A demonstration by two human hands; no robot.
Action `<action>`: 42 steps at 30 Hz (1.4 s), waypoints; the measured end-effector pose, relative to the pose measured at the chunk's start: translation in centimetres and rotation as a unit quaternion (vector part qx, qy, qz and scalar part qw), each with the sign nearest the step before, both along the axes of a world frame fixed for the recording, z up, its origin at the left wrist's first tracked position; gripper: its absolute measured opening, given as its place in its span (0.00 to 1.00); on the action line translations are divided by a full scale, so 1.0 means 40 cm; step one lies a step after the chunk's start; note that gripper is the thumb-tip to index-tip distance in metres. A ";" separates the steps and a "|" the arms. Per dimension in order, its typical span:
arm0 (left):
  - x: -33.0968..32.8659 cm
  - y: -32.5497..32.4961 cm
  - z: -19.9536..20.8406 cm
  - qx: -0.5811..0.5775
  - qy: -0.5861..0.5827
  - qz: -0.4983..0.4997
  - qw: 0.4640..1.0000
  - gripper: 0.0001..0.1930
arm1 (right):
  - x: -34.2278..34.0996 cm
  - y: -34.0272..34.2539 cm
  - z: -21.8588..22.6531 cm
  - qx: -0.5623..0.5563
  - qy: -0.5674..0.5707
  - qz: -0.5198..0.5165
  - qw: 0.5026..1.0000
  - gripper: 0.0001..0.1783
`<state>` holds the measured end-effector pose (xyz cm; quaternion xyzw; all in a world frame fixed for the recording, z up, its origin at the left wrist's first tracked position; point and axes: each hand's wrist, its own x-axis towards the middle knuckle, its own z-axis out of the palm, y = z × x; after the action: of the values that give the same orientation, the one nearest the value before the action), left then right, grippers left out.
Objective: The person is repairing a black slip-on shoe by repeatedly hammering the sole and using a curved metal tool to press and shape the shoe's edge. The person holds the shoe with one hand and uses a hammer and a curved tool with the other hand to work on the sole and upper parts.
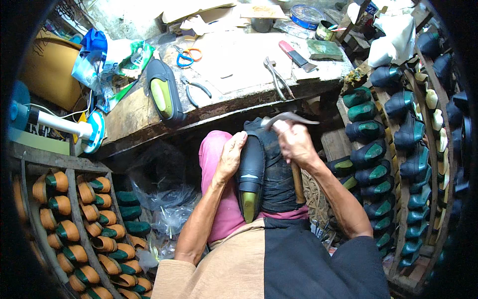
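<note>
A black loafer [251,158] lies along my lap with its toe pointing away from me, and a yellow-green shoe last [249,203] shows in its opening. My left hand [231,155] grips the shoe's left side, thumb up near the toe. Just right of the toe, my right hand [297,143] is closed around a cobbler's hammer [298,184]; its curved metal head is slightly blurred above the fist, and the wooden handle hangs down below. A dark cloth [279,179] covers my right thigh beneath the hammer.
On the workbench [219,107] ahead lie a second black loafer [165,90], orange-and-blue scissors [186,56], pliers [195,91], lasting pincers [278,78] and a red-handled knife [297,56]. Wooden racks hold tan shoes [69,230] at left and black shoes [376,174] at right.
</note>
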<state>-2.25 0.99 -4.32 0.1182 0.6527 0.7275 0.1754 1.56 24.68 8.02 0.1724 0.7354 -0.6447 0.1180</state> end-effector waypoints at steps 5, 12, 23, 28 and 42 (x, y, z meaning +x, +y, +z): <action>-0.022 0.012 0.056 0.166 -0.201 -0.089 0.961 0.41 | 0.054 -0.018 0.026 0.234 0.235 0.109 0.937 0.15; -0.035 0.023 0.084 0.150 -0.221 -0.146 0.952 0.52 | 0.102 -0.022 0.079 0.432 0.310 0.392 0.751 0.21; -0.044 0.044 0.023 0.161 -0.209 -0.129 0.956 0.55 | -0.044 0.007 0.057 0.441 0.497 0.414 0.622 0.13; -0.029 0.046 0.028 0.119 -0.276 -0.112 0.947 0.57 | -0.142 0.019 0.095 0.606 0.348 0.215 0.682 0.16; 0.019 0.051 0.099 -0.034 -0.054 -0.117 0.991 0.37 | -0.323 0.056 0.164 0.454 0.194 0.328 0.805 0.34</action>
<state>-1.48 3.03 -0.35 0.1484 0.6481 0.6850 0.2978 -11.37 26.91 14.58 -0.1743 0.9643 -0.1800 0.0854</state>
